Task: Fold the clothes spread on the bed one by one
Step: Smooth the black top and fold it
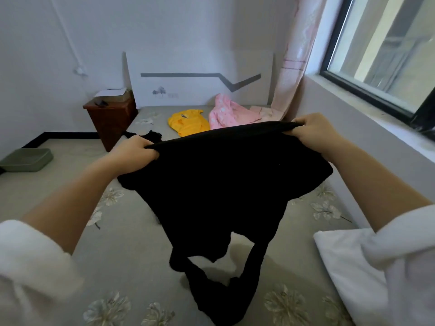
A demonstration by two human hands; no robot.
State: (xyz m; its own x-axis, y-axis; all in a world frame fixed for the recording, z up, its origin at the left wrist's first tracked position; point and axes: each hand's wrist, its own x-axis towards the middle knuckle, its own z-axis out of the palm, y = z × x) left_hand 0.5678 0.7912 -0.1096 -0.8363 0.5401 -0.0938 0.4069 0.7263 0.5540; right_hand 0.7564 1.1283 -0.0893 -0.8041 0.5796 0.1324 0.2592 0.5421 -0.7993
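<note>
The black garment (223, 184) in the middle of the frame is showing one plain colour, without any print. Behind it, in the upper middle, the yellow garment (187, 123) is looking bright, and the pink garment (226, 114) just to its right is carrying small white spots. The sheet (131, 243) is showing grey-green with pale cream flowers. At lower right the pillow (348, 262) is looking plain white, as are the sleeves (28, 267) at the bottom corners. The white headboard (200, 64) is carrying a grey zigzag line and a small grey tree. At left, the cabinet (113, 123) is showing red-brown and the tray (35, 168) dull green. The curtain (296, 67) at upper right is showing pale pink.
</note>
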